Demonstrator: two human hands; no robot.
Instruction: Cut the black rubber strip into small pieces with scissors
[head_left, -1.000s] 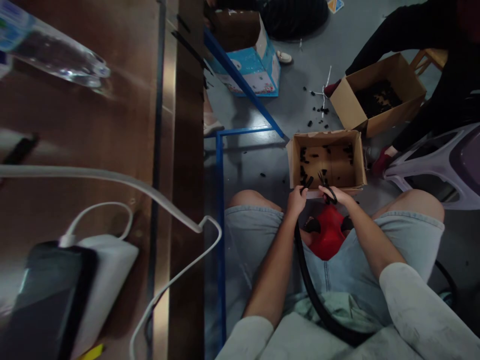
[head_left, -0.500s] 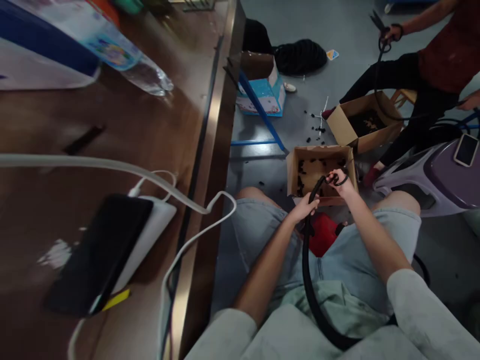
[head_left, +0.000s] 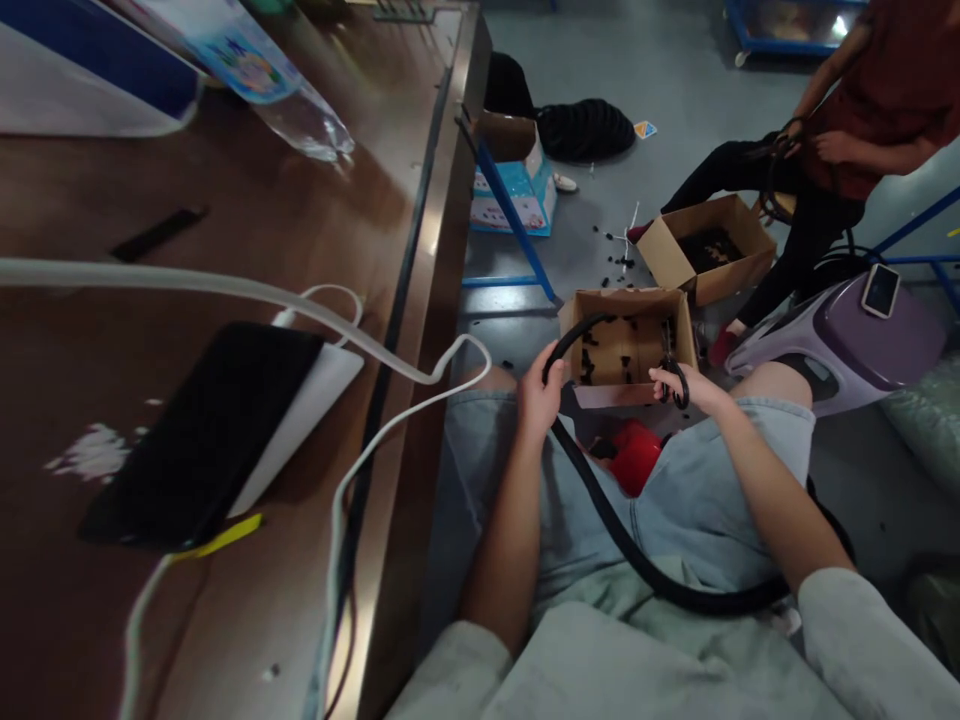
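Note:
My left hand is closed round a long black rubber hose, a little behind its free end. That end curves over the left side of an open cardboard box, while the rest sags across my lap and round to my right. In my right hand is a pair of black-handled scissors, their blades pointing away over the box's right part. The scissors are apart from the hose. Small black pieces lie scattered on the box's bottom.
A table on my left bears a phone, a plastic bottle and a white cable. Ahead right, a co-worker sits by a second cardboard box. A purple stool stands at right with a phone on it.
My left hand has moved left with the hose, drawing its end away from the scissors. My right hand stays over the box's near right side. The co-worker's hands have come closer to their body.

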